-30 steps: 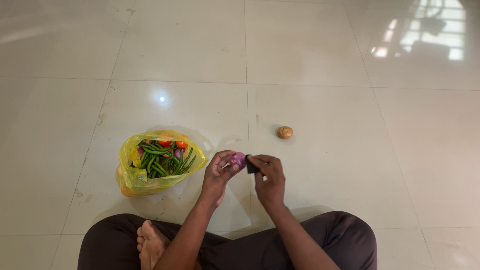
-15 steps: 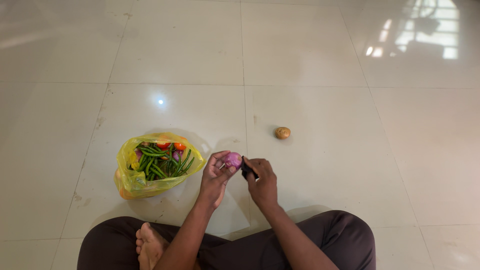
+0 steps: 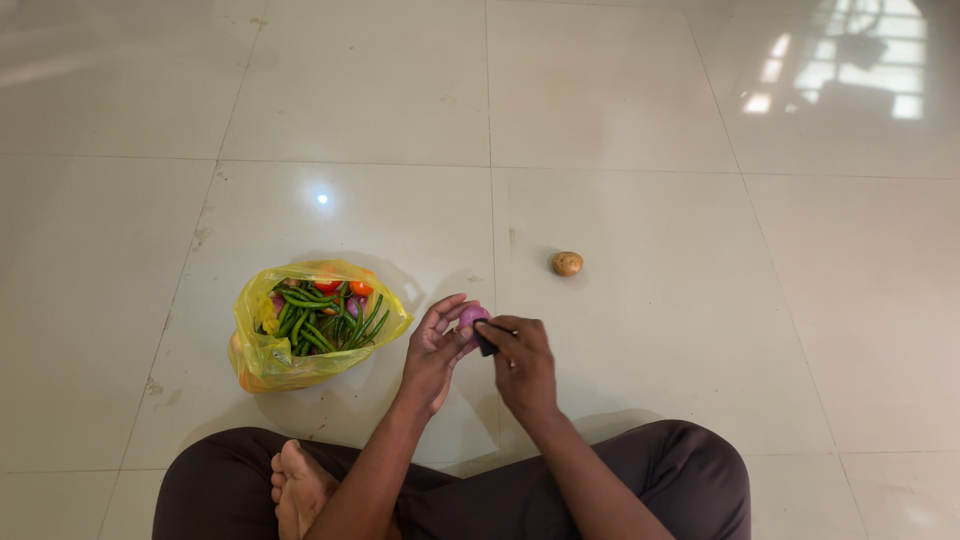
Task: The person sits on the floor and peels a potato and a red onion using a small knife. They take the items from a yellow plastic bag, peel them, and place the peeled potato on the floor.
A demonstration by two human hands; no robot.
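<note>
1. Head view: the person sits cross-legged on the pale tiled floor [image 3: 620, 110], and both hands are raised just above it, in front of the knees.
2. The left hand [image 3: 433, 350] holds a small purple onion [image 3: 472, 316] between the thumb and the fingertips, with the other fingers spread loosely.
3. The right hand [image 3: 522, 362] is closed around a small dark tool [image 3: 486, 344], which touches the lower side of the onion; what kind of tool it is cannot be told.
4. To the left of the hands lies an open yellow plastic bag [image 3: 262, 355] with green beans [image 3: 320, 318] and some red tomatoes [image 3: 361, 288] inside.
5. A brown potato [image 3: 567, 263] lies alone on the floor, beyond the hands and apart from them.
</note>
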